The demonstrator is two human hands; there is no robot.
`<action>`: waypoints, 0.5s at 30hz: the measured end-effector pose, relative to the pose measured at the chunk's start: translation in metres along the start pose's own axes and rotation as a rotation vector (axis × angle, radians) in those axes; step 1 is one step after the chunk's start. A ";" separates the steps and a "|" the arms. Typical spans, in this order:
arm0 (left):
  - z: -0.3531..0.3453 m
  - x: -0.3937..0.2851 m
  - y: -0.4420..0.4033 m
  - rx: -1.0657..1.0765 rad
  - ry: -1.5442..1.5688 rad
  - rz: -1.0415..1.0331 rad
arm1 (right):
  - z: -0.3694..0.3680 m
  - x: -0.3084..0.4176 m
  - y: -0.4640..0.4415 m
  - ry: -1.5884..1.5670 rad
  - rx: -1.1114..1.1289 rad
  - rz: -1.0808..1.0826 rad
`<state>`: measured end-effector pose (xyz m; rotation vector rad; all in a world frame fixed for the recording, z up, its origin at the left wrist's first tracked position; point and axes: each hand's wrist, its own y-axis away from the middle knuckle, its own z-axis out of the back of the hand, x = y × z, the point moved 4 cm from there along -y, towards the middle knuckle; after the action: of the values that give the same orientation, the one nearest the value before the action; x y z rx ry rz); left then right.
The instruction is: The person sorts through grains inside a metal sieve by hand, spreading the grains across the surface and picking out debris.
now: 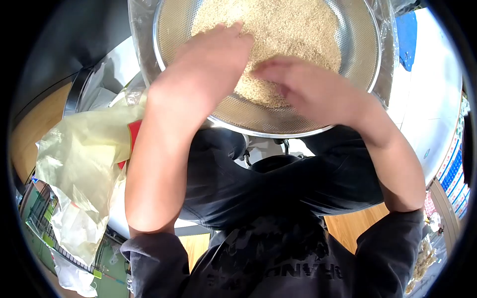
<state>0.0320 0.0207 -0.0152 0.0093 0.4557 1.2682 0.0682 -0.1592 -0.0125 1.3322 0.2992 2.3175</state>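
Best to turn the tan grain (293,30), heaped inside the perforated metal colander (360,47), lightly, sweeping inward from the colander's rim. Note the right hand (313,92), loosely parted over the colander's right; impossible to tell the grip of the left hand (213,57), over the colander's left.

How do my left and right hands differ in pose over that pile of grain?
Your left hand points mostly away from your body; your right hand points across to the left. The left hand reaches farther out than the right hand. Both are bare and over the grain.
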 end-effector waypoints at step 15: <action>-0.002 -0.024 0.012 0.112 -0.033 -0.042 | 0.031 -0.027 0.017 0.472 -0.210 -0.208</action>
<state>0.0150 0.0018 -0.0061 0.1146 0.4956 1.1987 0.1018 -0.1880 -0.0103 0.6132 0.3113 2.3787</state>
